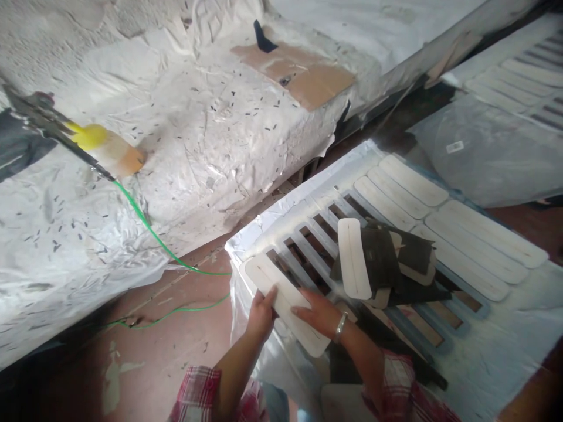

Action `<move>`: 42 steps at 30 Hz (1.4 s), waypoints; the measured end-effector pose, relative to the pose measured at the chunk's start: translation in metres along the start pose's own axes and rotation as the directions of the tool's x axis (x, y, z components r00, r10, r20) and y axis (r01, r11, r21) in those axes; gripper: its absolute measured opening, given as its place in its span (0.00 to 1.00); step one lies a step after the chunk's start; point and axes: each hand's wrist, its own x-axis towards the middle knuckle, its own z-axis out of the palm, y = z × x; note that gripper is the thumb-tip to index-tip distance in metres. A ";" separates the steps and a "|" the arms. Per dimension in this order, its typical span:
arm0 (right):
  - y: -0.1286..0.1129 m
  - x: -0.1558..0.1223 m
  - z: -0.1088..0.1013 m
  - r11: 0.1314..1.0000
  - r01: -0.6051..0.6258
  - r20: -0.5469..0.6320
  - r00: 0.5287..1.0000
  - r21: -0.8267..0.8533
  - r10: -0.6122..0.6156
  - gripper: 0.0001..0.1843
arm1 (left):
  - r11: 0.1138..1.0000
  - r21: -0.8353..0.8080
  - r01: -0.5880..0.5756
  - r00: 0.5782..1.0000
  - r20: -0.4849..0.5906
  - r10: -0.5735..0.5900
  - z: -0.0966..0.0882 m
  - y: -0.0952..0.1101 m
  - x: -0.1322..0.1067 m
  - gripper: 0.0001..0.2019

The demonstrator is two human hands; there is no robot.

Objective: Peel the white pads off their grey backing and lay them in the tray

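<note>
Held a long white panel (269,280) between left hand (260,312) and right hand (315,316), slanting along the left edge of the slotted table (519,334), upper end just beside the far left corner. Could not tell that end as resting on the table or raised above it.

Curled the left hand partly closed about one long edge, thumb on the top face, fingers mostly hidden beneath. Half closed the right hand over the opposite long edge, fingertips on top; could not see the rest of that grip.

Looked thin, light and fairly stiff, with rounded corners and a fine dark line down the middle. Seemed likely to flex a little under pressure, and perhaps smooth enough to slide from a loose pinch. Called, most likely, for a hold on both long edges near mid-length, thumbs flat, clear of the line.

Showed, past the right hand, a heap of dark sheets (379,258) mid-table, with a loose white piece (353,261) tilted against it. Showed also white panels (484,234) in rows along the right edge, and, beyond the far left corner, a green hose (141,217).
</note>
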 end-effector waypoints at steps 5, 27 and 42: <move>0.006 0.022 -0.005 0.993 -0.076 0.016 0.997 -0.086 0.078 0.18 | 0.999 -0.035 0.026 0.998 -0.049 -0.028 0.001 -0.004 0.023 0.21; 0.067 0.048 0.021 0.902 -0.361 -0.228 0.923 -0.235 0.309 0.19 | 0.917 0.386 0.101 0.993 0.020 -0.118 -0.016 0.003 0.101 0.15; 0.077 0.064 0.021 0.881 -0.424 -0.223 0.898 -0.209 0.379 0.16 | 0.118 0.977 -0.178 0.964 0.148 0.221 -0.031 0.088 0.146 0.13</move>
